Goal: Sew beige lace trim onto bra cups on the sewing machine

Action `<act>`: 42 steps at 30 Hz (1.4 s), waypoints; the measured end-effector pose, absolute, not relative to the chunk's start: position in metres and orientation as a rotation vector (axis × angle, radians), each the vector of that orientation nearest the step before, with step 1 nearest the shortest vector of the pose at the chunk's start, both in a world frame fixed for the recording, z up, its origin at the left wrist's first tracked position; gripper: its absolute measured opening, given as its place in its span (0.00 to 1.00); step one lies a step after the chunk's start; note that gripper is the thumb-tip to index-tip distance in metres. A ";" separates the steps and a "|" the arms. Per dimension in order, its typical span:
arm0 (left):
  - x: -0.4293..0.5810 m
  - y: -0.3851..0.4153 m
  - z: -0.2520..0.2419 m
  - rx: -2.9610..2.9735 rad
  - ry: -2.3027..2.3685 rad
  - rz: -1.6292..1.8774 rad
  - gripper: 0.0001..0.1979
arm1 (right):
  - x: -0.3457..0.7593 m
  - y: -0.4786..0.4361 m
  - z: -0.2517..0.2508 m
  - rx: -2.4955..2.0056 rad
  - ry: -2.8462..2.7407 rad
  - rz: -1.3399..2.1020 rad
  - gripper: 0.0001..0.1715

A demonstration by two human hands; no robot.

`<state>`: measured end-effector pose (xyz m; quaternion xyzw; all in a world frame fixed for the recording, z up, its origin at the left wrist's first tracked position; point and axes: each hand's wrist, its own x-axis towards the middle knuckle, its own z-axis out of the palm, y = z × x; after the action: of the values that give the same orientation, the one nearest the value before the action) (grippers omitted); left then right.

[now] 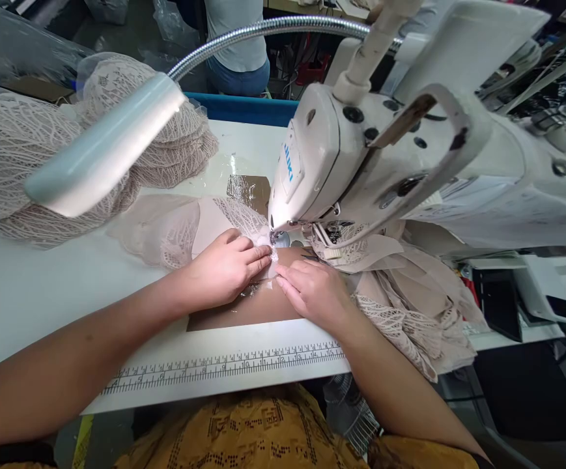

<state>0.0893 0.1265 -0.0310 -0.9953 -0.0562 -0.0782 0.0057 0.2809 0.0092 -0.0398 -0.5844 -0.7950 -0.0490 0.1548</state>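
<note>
A pale beige lace piece (243,218) with plain sheer cloth lies under the needle end of a white sewing machine (307,153). My left hand (228,267) rests on it, palm down, with the fingers stretched flat towards the needle. Just right of those fingertips, my right hand (314,290) pinches the near edge of the lace between thumb and forefinger; its other fingers lie on the brown board (243,316). A small dark pointed thing, partly covered, shows beyond the right knuckles. The presser foot is mostly hidden behind the machine head.
A big heap of lace (14,150) stands at the left under a lamp (107,143) on a bendable neck. More lace pieces (410,306) hang over the table's right side. A printed ruler (224,368) runs along the front edge. Behind the table is a person (238,52).
</note>
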 end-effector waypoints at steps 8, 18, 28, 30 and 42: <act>0.091 0.135 -0.034 -3.122 -0.295 -0.232 0.20 | 0.279 0.015 -0.044 -1.776 -2.246 -0.111 0.17; 0.088 0.144 -0.044 -3.118 -0.430 -0.436 0.19 | 0.279 0.014 -0.041 -1.840 -2.203 0.071 0.18; 0.080 0.143 -0.044 -3.165 -0.546 -0.506 0.20 | 0.292 0.006 -0.013 -2.181 -2.119 0.027 0.14; 0.080 0.143 -0.043 -3.170 -0.569 -0.494 0.21 | 0.297 0.003 -0.008 -2.299 -2.110 -0.071 0.13; 0.079 0.151 -0.049 -3.128 -0.745 -0.633 0.17 | 0.307 -0.001 -0.014 -2.334 -2.291 -0.441 0.16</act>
<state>0.0788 0.1515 -0.0494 -0.9523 -0.2267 -0.1926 -0.0679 0.3067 -0.0006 -0.0142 -0.7050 -0.6921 -0.1332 -0.0791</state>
